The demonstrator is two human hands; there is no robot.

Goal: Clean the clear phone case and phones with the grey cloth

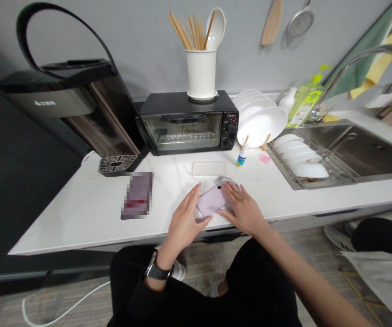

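Note:
A lilac phone (212, 201) lies back-up on the white counter in front of me, its dark camera spot near the upper right end. My left hand (186, 218) grips its left end, fingers along the edge and thumb near the lower corner. On the right end my right hand (243, 206) holds it, fingers laid over the top corner and thumb by the lower edge. Something clear or greyish shows beside the right fingertips; I cannot make it out. Just behind lies a clear flat plastic case (209, 168). A small white-and-blue bottle (242, 156) stands behind to the right.
A pink slip (264, 158) is by the bottle. Left lies a blurred dark packet (137, 195), near a water dispenser (114, 118). A toaster oven (185, 125) bears a utensil holder (201, 72). Plates (262, 125) and a sink (359, 154) with bowls are right.

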